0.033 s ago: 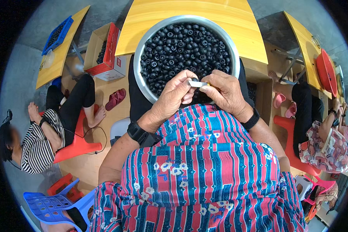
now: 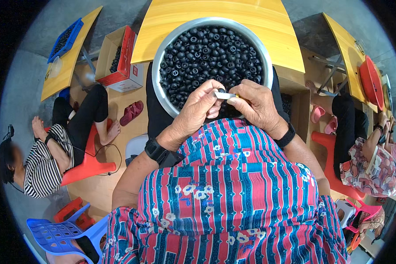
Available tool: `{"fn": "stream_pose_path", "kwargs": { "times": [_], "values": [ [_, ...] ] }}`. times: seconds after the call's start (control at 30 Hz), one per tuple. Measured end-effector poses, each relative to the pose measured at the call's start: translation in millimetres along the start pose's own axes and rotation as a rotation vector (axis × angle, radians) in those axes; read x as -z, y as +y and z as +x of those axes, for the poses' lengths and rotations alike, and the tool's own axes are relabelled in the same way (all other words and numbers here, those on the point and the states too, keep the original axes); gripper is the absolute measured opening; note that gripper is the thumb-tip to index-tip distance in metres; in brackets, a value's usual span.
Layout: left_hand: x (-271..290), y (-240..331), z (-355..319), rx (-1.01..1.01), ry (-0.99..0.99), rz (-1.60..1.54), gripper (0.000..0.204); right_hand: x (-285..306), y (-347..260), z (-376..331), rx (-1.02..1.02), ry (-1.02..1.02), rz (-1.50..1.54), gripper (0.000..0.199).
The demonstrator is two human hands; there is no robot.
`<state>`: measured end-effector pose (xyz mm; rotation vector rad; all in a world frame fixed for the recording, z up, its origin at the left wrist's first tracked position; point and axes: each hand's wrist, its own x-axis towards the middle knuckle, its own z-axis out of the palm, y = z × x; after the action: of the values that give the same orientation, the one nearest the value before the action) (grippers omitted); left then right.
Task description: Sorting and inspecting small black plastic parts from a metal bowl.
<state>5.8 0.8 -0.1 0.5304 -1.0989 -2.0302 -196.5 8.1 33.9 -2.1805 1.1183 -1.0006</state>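
Seen from above, a seated person works over a wide metal bowl (image 2: 162,94) resting on the lap and heaped with small black rings (image 2: 207,53). Just above the bowl's near rim, the left hand (image 2: 198,110) and right hand (image 2: 255,105) meet around a small pale strip-like piece (image 2: 224,94): the left thumb and fingers are closed on one end, with what looks like a single black ring at the fingertips, and the right fingers pinch the other end. The piece appears thin, stiff and light, so it is best held by its ends in a fingertip pinch, as here; the rings look smooth, hard and light, apt to roll or slip, and are probably easiest taken one at a time by the outer edge. What the piece is made of cannot be told. Beyond the bowl's far rim stands a yellow wooden table (image 2: 233,22); left of the bowl, a red-and-brown cardboard box (image 2: 123,61) of similar dark parts sits on the pale floor, near red sandals (image 2: 132,112). Farther left of the bowl another person in a striped top (image 2: 42,167) sits on a red stool; right of it, a person in patterned clothing (image 2: 369,167) sits by a second yellow table (image 2: 345,44).
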Motion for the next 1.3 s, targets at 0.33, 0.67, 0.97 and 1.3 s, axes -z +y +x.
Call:
{"fn": "stream_pose_path", "kwargs": {
  "times": [0.33,0.67,0.97,1.3],
  "values": [
    [0.5,-2.6,0.0,0.029,0.042,0.002,0.025,-6.9,5.7,0.8,-0.135,0.167,0.202,0.029],
    [-0.5,-6.0,1.4,0.081,0.097,-0.16,0.018,-13.0,-0.5,5.5,0.049,0.177,0.0,0.033],
    [2.4,-7.9,2.6,0.122,0.093,-0.302,0.011,-12.5,-0.9,5.1,0.151,0.245,-0.107,0.032],
    [0.8,-6.9,5.0,0.065,0.175,-0.248,0.011,-14.2,-0.3,7.5,-0.099,0.185,0.178,0.025]
  ]
}}
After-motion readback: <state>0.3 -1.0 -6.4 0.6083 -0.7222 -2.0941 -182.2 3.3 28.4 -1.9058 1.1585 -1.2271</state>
